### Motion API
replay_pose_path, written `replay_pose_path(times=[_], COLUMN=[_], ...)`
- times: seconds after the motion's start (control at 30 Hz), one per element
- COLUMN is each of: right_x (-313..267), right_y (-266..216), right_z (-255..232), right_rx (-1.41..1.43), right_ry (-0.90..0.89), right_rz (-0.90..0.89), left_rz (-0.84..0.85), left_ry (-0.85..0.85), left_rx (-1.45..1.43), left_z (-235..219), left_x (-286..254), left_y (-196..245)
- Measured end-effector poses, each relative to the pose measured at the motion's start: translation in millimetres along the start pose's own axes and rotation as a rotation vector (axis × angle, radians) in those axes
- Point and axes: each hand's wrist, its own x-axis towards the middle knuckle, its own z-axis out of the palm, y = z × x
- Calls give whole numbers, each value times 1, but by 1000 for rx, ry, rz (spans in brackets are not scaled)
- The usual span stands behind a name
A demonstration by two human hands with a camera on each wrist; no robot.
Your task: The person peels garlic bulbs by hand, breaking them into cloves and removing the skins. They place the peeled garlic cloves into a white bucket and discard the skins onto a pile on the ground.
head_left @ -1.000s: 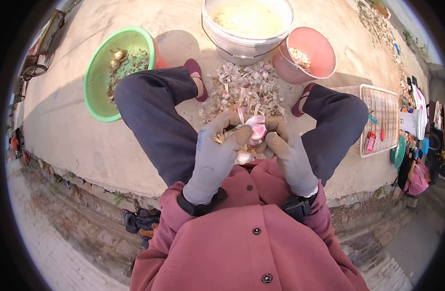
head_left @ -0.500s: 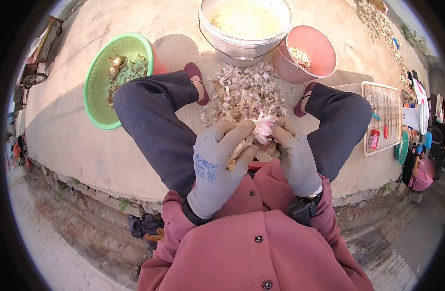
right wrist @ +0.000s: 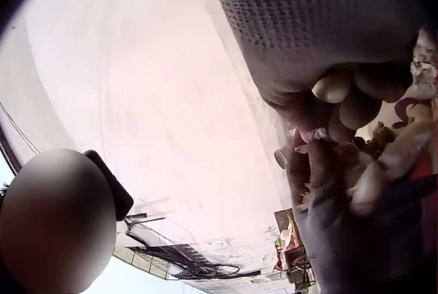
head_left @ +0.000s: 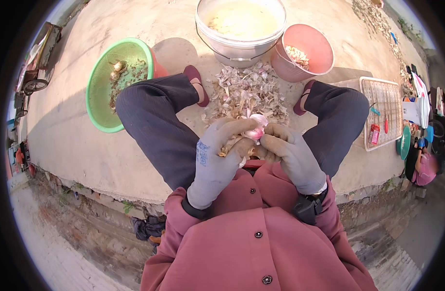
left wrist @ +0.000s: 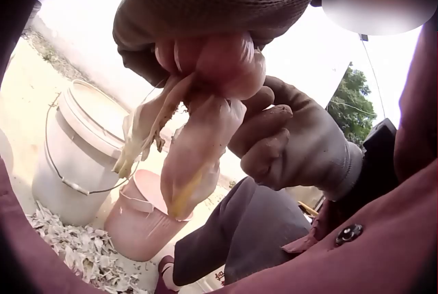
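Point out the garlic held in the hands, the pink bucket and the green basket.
Garlic [head_left: 254, 134]: head view, on its pink-skinned cloves.
Pink bucket [head_left: 316, 48]: head view, on the bare inner wall.
Green basket [head_left: 99, 97]: head view, on the bare mesh of its inner side.

matt knitted gloves [head_left: 210, 162] (rough-textured up close), smooth garlic [head_left: 255, 133] with papery skin, white bucket [head_left: 237, 48] in smooth plastic.

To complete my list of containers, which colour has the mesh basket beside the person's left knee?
Green; the mesh basket shows best in the head view.
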Motion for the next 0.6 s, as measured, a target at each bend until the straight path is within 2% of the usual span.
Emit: replay_pose_path(times=[0.07, 0.1, 0.17, 0.23, 0.3, 0.37, 0.4, 0.43, 0.47, 0.57, 0.6], right_x=[-1, -1, -3, -5, -5, -3, -3, -4, -6, -5, -4], right_y=[-1, 5, 22, 22, 28, 39, 35, 27, 21, 12, 11], right_z=[-5, -9, -17, -16, -13, -10, -11, -12, -13, -4, -2], right_rx=[26, 30, -315, -224, -129, -51, -51, 103, 256, 183, 185], right_ry=[-38, -35, -80, -71, -62, -14, -15, 0, 15, 107, 108], right_rz=[113, 113, -165, -116, -65, -340, -343, -152, 43, -31, -28], left_rz=[-7, -23, -41, 106, 118, 133, -2, -137, -135, -241, -336], left_ry=[-5, -33, -68, -142, -150, -154, -139, -123, -123, -116, -119], left_rx=[-31, -13, 4, 145, 160, 176, 29, -118, -117, -251, -339], left_z=[0, 0, -2, -5, -2, 2, 4, 7, 9, 12, 13], left_x=[-3, -3, -3, -1, 1, 0, -1, -1, -1, -2, -2], left_y=[1, 5, 7, 6, 9, 10, 10, 11, 14, 19, 17])
